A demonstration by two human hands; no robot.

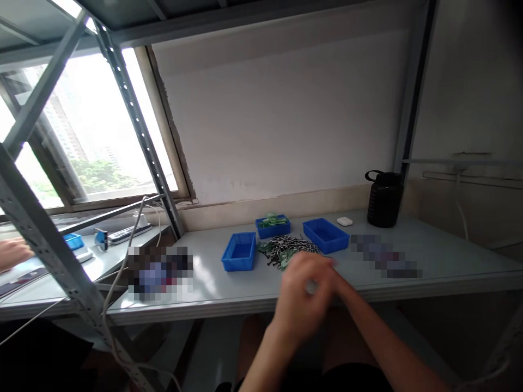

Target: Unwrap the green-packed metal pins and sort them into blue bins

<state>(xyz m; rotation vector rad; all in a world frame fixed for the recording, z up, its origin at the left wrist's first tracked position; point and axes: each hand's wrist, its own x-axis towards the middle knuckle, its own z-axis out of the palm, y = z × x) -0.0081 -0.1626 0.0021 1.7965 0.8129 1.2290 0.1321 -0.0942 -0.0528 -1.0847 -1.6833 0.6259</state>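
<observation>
My left hand (300,296) is raised in front of the table's front edge, its fingers curled and slightly blurred. It overlaps my right hand (330,272), which comes in from the lower right and is mostly hidden behind it. Whether anything is held between the two hands does not show. Just beyond them lies a loose pile of metal screws or nails (288,246). Green-tinted clear plastic pieces (288,257) are mixed in at its near side and left end.
Two blue bins (239,267) (333,245) flank the pile. A third blue bin (273,231) behind holds green plastic pieces. A white case (344,221) and a black bottle (384,201) stand at right. Shelf posts (134,109) frame the table; another person's hand (14,253) shows far left.
</observation>
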